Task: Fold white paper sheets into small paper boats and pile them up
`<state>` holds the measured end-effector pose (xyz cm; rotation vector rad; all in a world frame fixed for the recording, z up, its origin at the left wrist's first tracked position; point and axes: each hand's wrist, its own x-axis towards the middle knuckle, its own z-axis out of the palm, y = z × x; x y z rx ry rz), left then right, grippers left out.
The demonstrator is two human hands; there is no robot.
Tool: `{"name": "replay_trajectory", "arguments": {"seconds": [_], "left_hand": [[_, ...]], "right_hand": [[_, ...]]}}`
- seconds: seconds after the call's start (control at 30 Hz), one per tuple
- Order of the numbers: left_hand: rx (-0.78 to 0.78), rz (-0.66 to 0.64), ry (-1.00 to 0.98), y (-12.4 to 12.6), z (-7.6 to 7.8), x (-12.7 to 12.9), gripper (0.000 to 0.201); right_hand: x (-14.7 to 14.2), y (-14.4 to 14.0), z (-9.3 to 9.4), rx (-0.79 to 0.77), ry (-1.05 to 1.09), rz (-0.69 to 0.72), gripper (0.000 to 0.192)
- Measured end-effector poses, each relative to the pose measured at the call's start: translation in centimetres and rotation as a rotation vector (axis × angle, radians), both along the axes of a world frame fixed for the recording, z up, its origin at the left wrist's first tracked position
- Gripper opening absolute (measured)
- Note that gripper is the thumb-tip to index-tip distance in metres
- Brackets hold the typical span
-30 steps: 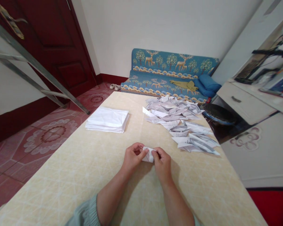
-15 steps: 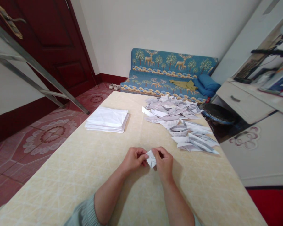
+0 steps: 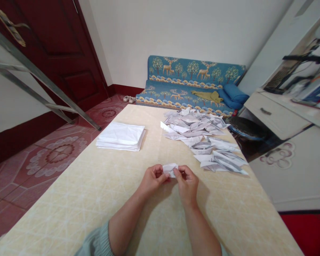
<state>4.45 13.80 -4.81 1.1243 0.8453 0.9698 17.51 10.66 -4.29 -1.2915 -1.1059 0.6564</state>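
- Two hands meet near the middle of the near half of the table (image 3: pixel 96 199), and between them sits a small folded white paper (image 3: pixel 170 169).
- Left hand (image 3: pixel 152 180) comes in from the left, thumb and fingertips pinching the paper's left end.
- Right hand (image 3: pixel 188 184) mirrors it, fingers curled, nipping the paper's right end.
- Both hands are closed on that one piece, knuckles nearly touching, and the paper shows just above the fingertips; whether it clears the tabletop or rests on it, I cannot tell.
- A pale green sleeve (image 3: pixel 96 243) shows on the left forearm at the near edge.
- Far left on the table lies a neat stack of flat white sheets (image 3: pixel 121 136), well apart from the hands.
- Far right sprawls a loose heap of folded paper pieces (image 3: pixel 202 138), running from the far edge down toward the right side, its nearest piece near the right hand but not touching it.
- Beyond the table stands a blue sofa with deer print (image 3: pixel 194 83).
- A dark red door (image 3: pixel 64 53) and a metal ladder (image 3: pixel 42 80) fill the left.
- White cabinets (image 3: pixel 282 117) line the right.
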Motion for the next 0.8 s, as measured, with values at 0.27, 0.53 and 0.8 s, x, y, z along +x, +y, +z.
{"name": "replay_trajectory", "arguments": {"seconds": [0.27, 0.53, 0.8], "left_hand": [[0.164, 0.152, 0.139, 0.16, 0.15, -0.51, 0.02], [0.136, 0.232, 0.171, -0.01, 0.16, -0.75, 0.015], [0.196, 0.212, 0.193, 0.41, -0.09, -0.71, 0.031]], "right_hand": [[-0.21, -0.4, 0.43, 0.089, -0.299, 0.133, 0.013], [-0.63, -0.22, 0.14, 0.028, -0.234, 0.197, 0.011], [-0.46, -0.01, -0.29, 0.079, -0.267, 0.134, 0.009]]}}
